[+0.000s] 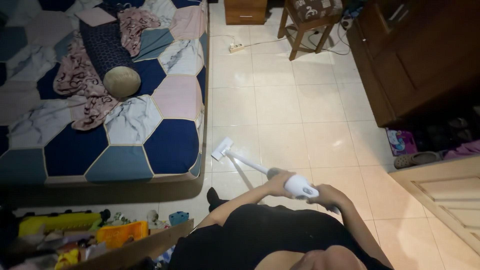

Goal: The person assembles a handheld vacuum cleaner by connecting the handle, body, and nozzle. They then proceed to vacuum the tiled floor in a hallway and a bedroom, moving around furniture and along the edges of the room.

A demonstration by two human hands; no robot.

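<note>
A: Nearest the lens was your own dark top [260, 235], filling the bottom edge of the view. Report finger state.

B: Your left hand [278, 181] had its fingers curled together around the front of the white stick vacuum [300, 186], at the point where the body meets the tube. Your right hand [327, 195] was clamped over the rear grip of the same body, fingers wrapped under it. Both hands touched the unit; neither was free.

A: Location of the vacuum?

B: You held its body in front of your waist. Its white tube [247, 162] ran up and to the left from your left hand, tilted down toward the floor. The flat floor head [221, 148] rested on the pale tiled floor [300, 115], just beside the near corner of the bed.

A: Surroundings, working outward?

B: The bed [125, 125] lay to your left under a cover of blue, pink and marbled hexagons, with a dark bolster [107, 50] and a patterned blanket [82, 80] on it. A box of coloured toys [100, 232] stood at lower left. A dark wooden cabinet [415, 55] stood at right, with sandals [415, 159] near its base. A wooden stool [310, 22] and a power strip [236, 47] were at the far end of the floor.
</note>
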